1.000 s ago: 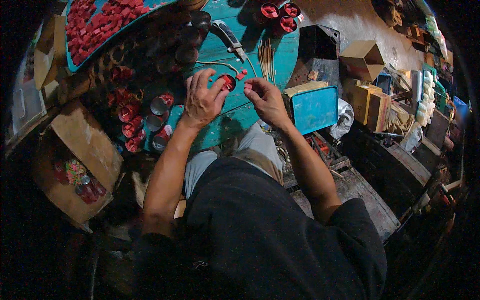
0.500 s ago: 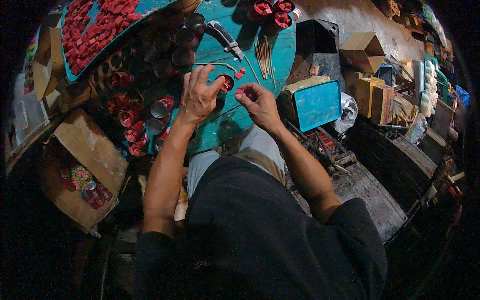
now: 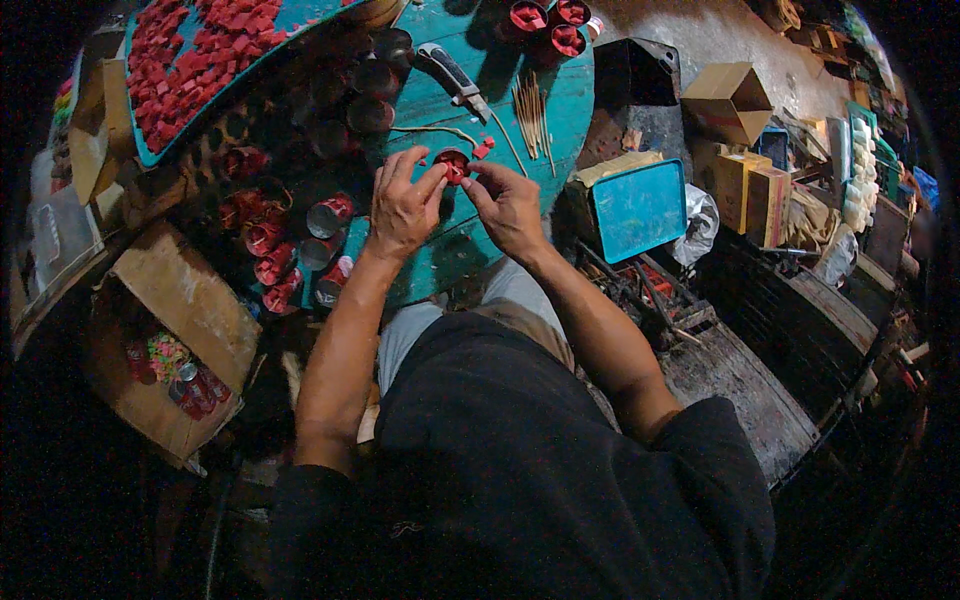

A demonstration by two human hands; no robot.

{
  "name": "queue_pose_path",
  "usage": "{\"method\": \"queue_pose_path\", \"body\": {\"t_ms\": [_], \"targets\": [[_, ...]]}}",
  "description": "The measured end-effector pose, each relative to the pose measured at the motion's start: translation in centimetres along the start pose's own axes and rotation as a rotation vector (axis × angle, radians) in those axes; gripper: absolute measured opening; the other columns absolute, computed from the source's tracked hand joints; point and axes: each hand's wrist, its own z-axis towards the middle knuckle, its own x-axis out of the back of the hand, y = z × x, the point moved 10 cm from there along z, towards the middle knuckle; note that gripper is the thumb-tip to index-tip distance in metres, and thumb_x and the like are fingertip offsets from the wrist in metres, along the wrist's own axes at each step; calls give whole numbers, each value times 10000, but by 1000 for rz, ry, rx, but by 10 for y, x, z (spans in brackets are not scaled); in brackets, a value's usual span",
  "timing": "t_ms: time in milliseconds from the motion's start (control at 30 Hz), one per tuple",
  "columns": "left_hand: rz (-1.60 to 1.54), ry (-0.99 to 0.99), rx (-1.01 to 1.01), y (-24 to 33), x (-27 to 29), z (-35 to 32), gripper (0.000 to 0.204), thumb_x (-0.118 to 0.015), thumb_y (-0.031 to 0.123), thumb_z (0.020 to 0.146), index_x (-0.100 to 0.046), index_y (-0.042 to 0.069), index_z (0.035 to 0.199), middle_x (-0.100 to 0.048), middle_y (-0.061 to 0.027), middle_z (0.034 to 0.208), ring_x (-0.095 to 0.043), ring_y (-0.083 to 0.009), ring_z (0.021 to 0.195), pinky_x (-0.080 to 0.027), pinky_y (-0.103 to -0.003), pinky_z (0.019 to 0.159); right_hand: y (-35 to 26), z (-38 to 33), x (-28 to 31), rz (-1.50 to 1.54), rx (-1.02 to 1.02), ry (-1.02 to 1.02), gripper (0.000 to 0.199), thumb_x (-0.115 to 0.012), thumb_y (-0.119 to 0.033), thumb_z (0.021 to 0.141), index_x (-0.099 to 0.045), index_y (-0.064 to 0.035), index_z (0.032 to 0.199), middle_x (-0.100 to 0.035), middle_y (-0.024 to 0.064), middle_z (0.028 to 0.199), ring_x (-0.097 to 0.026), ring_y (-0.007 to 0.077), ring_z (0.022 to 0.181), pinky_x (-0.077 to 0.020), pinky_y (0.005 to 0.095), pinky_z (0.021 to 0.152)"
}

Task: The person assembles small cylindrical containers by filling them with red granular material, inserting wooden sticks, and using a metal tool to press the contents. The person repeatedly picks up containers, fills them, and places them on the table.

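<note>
While pinched from both sides, sits over the bench's (image 3: pixel 545 110) near edge: red cup (image 3: pixel 452 165). Left hand (image 3: pixel 402 205) fingers clamped on its left rim, right hand (image 3: pixel 508 205) fingers clamped on its right. Just beyond, red bits (image 3: pixel 484 148), sticks (image 3: pixel 530 105), knife (image 3: pixel 452 76). Left of hands, tins (image 3: pixel 330 215).

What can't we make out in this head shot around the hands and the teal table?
- Small red cup: head view, its lower part is hidden by the fingertips of the left hand and right hand; grip unclear.
- Tray of red pieces: cut off by the top edge.
- Open cardboard box: contents too dark and small.
</note>
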Motion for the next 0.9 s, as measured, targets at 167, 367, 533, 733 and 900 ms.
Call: {"method": "queue_pose_path", "body": {"t_ms": [167,367,533,733,900], "targets": [[-219,47,173,-18,-4,-8,598,-769,94,831,-572,37,1392,-605,-200,1336,-596,-406,1218,-494,-464,1036,-7,0,3,21,61,5,238,-810,-189,903,-755,-4,1042,-706,73,793,-649,141,673,-512,302,606],[-245,56,417,-20,-34,-13,848,-891,156,724,-462,41,1447,-615,-207,1321,-590,-414,1215,-496,-489,1030,79,-10,13,704,-659,60,178,-740,-169,971,-701,-47,1094,-623,-24,784,-509,59,584,-426,261,504],[-225,110,504,-25,-56,-9,729,-914,172,707,-541,63,1323,-654,-169,1241,-618,-390,1162,-520,-475,989,125,28,52,323,-534,-114,225,-749,-224,959,-737,-15,1042,-705,33,822,-626,113,670,-501,288,599],[-239,227,466,-36,-62,-12,681,-909,171,715,-579,75,1302,-674,-169,1192,-660,-380,1078,-550,-463,935,84,92,109,-432,-44,153,268,-677,-212,935,-740,11,1070,-763,207,969,-745,346,869,-569,437,806],[-308,264,458,-19,-39,23,634,-900,143,726,-601,59,1278,-683,-167,1172,-672,-370,1071,-551,-453,929,77,105,78,-522,46,27,231,-640,-137,864,-730,-38,1052,-704,246,985,-672,451,941,-538,520,842]]}}
